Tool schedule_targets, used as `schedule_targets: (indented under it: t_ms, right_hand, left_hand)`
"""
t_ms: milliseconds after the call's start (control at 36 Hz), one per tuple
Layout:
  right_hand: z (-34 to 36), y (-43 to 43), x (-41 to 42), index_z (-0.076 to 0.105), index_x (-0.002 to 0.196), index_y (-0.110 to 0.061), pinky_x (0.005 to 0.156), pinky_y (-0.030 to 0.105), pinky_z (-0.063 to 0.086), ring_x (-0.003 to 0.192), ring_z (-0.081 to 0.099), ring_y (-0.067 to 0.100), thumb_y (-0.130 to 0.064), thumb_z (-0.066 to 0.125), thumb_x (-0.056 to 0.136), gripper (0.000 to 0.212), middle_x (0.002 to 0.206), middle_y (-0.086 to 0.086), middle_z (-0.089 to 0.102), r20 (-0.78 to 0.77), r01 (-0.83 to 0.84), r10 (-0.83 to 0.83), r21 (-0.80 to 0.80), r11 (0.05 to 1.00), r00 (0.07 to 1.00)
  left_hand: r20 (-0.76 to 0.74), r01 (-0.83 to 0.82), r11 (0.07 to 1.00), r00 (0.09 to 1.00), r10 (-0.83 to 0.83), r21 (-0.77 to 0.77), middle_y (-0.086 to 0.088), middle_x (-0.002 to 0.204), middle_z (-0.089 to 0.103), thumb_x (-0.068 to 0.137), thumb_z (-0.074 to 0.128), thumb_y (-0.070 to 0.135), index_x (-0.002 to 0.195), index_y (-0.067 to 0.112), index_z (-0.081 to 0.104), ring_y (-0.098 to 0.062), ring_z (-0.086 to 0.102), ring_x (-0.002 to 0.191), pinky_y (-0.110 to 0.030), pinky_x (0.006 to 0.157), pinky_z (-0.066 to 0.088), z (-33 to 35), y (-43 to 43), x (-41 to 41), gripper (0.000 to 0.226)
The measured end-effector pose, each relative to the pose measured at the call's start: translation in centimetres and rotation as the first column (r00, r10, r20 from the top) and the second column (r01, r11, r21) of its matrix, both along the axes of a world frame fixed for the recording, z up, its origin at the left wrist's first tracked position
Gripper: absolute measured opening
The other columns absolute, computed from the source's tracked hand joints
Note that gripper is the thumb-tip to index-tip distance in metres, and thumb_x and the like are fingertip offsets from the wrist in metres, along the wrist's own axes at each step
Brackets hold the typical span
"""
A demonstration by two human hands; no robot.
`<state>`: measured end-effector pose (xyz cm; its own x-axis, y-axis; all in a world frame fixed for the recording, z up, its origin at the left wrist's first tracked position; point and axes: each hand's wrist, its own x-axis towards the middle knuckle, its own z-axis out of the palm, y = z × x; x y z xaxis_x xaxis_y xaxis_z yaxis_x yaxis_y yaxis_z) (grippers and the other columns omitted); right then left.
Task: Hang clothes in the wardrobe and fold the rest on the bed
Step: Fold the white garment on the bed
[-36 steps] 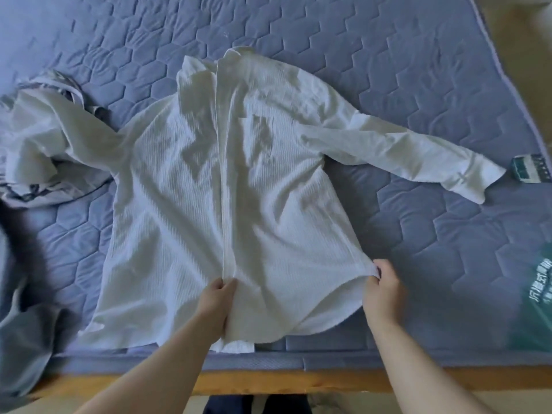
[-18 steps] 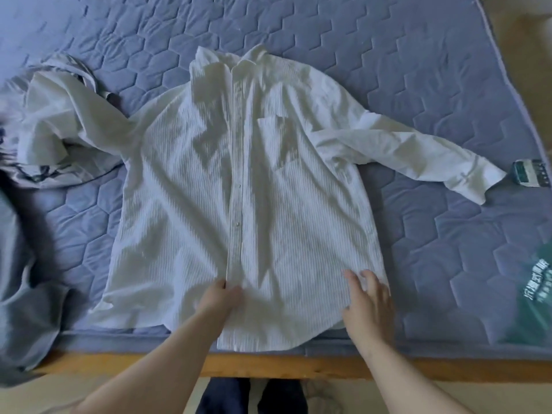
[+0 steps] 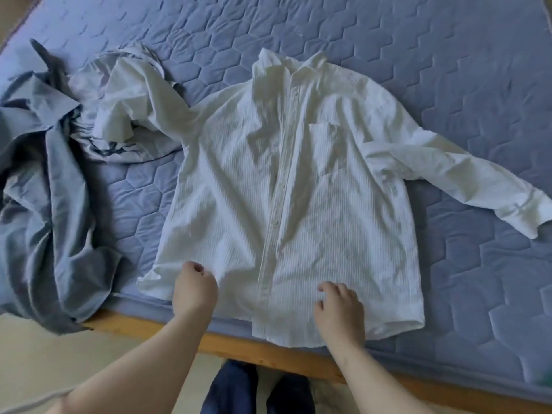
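A white striped shirt (image 3: pixel 301 186) is spread front-up and buttoned on the quilted blue mattress (image 3: pixel 448 85), with the collar turned away from the person and the hem brought to the mattress's near edge, just above the wooden bed frame (image 3: pixel 268 355). One sleeve is stretched out flat toward the right edge of the view; the other is crumpled over a pale crumpled garment (image 3: pixel 98 85) at the upper left. The left hand (image 3: pixel 194 289) is curled into a fist on the shirt's lower left panel, with cloth gathered in its grip and creases drawn toward it. The right hand (image 3: pixel 339 309) is rested on the lower front beside the button placket, fingers loosely bent and nothing gripped. A grey-blue garment (image 3: pixel 44 189) is heaped at the left.
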<state>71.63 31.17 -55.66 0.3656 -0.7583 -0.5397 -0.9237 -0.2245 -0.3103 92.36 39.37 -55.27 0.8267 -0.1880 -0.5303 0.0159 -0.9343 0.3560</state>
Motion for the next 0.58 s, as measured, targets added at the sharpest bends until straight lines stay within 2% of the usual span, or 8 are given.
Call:
schedule_targets:
  t_ms: [56, 111, 194, 278, 361, 472, 528, 583]
  right_hand:
    - [0.3, 1.4, 2.6, 0.049, 0.129, -0.024, 0.094, 0.022, 0.037, 0.117, 0.044, 0.012, -0.021, 0.038, 0.098, 0.033, 0.126, -0.008, 0.052, 0.066, -0.057, 0.054, 0.037, 0.998, 0.996]
    - [0.6, 2.9, 5.1, 0.049, 0.129, -0.024, 0.096, 0.023, 0.037, 0.117, 0.044, 0.013, -0.019, 0.037, 0.098, 0.033, 0.125, -0.007, 0.052, 0.137, -0.109, 0.095, 0.098, 0.989, 0.986]
    - [0.7, 4.8, 8.2, 0.048, 0.128, -0.022, 0.097, 0.025, 0.037, 0.118, 0.043, 0.014, -0.017, 0.038, 0.097, 0.034, 0.125, -0.005, 0.052, 0.186, -0.169, 0.140, 0.152, 0.974, 0.973]
    - [0.2, 6.3, 10.5, 0.047, 0.129, -0.022, 0.098, 0.025, 0.036, 0.119, 0.042, 0.015, -0.016, 0.038, 0.096, 0.035, 0.127, -0.005, 0.050, 0.190, -0.209, 0.173, 0.191, 0.959, 0.966]
    - [-0.3, 7.4, 12.2, 0.046, 0.130, -0.024, 0.099, 0.024, 0.035, 0.119, 0.041, 0.014, -0.017, 0.040, 0.095, 0.036, 0.127, -0.006, 0.049, 0.172, -0.240, 0.206, 0.208, 0.948, 0.963]
    - [-0.5, 8.2, 13.8, 0.042, 0.131, -0.025, 0.098, 0.024, 0.035, 0.118, 0.041, 0.013, -0.022, 0.045, 0.094, 0.037, 0.128, -0.006, 0.046, 0.147, -0.283, 0.259, 0.183, 0.941, 0.955]
    - [-0.5, 8.3, 14.7, 0.038, 0.134, -0.025, 0.101, 0.024, 0.033, 0.121, 0.039, 0.014, -0.026, 0.047, 0.094, 0.041, 0.131, -0.006, 0.042, 0.129, -0.320, 0.301, 0.163, 0.933, 0.945]
    - [-0.5, 8.4, 15.4, 0.033, 0.137, -0.026, 0.102, 0.025, 0.033, 0.123, 0.038, 0.016, -0.028, 0.048, 0.094, 0.046, 0.134, -0.005, 0.038, 0.099, -0.351, 0.340, 0.145, 0.925, 0.935]
  left_hand:
    - [0.110, -0.011, 0.999, 0.994, 0.006, 0.045, -0.013, 0.120, 0.051, 0.093, 0.038, 0.007, 0.124, 0.011, 0.047, -0.025, 0.052, 0.083, -0.039, 0.073, 0.042, 1.1, 1.5, 1.5, 0.033]
    - [0.204, 0.059, 0.988, 0.975, -0.087, 0.140, -0.012, 0.138, 0.038, 0.089, 0.042, 0.006, 0.133, 0.017, 0.042, -0.031, 0.043, 0.115, -0.044, 0.094, 0.037, 1.4, 3.4, 3.6, 0.045]
    - [0.153, 0.293, 0.939, 0.935, -0.321, 0.181, -0.002, 0.149, 0.027, 0.084, 0.050, 0.004, 0.139, 0.024, 0.036, -0.028, 0.028, 0.131, -0.043, 0.101, 0.034, 0.3, 6.5, 7.1, 0.060]
    - [0.062, 0.468, 0.874, 0.876, -0.478, 0.134, 0.003, 0.143, 0.038, 0.085, 0.056, 0.008, 0.135, 0.024, 0.043, -0.022, 0.041, 0.123, -0.035, 0.088, 0.042, -1.2, 8.6, 10.1, 0.054]
    - [-0.015, 0.400, 0.916, 0.916, -0.401, -0.026, 0.003, 0.111, 0.062, 0.084, 0.065, 0.021, 0.117, 0.024, 0.055, -0.015, 0.054, 0.096, -0.030, 0.078, 0.042, -1.6, 9.1, 11.8, 0.034]
    - [-0.009, 0.441, 0.896, 0.897, -0.442, -0.058, 0.009, 0.084, 0.056, 0.083, 0.068, 0.025, 0.103, 0.029, 0.045, -0.010, 0.054, 0.078, -0.024, 0.066, 0.042, -2.1, 9.1, 13.1, 0.030]
    - [0.014, 0.551, 0.834, 0.834, -0.551, -0.003, 0.009, 0.080, 0.055, 0.086, 0.064, 0.023, 0.102, 0.022, 0.052, -0.010, 0.052, 0.073, -0.023, 0.060, 0.037, -2.2, 9.2, 13.7, 0.020]
    - [0.037, 0.706, 0.705, 0.705, -0.709, 0.064, 0.007, 0.089, 0.055, 0.085, 0.064, 0.022, 0.105, 0.019, 0.056, -0.016, 0.056, 0.082, -0.026, 0.067, 0.041, -2.6, 9.6, 14.3, 0.022]
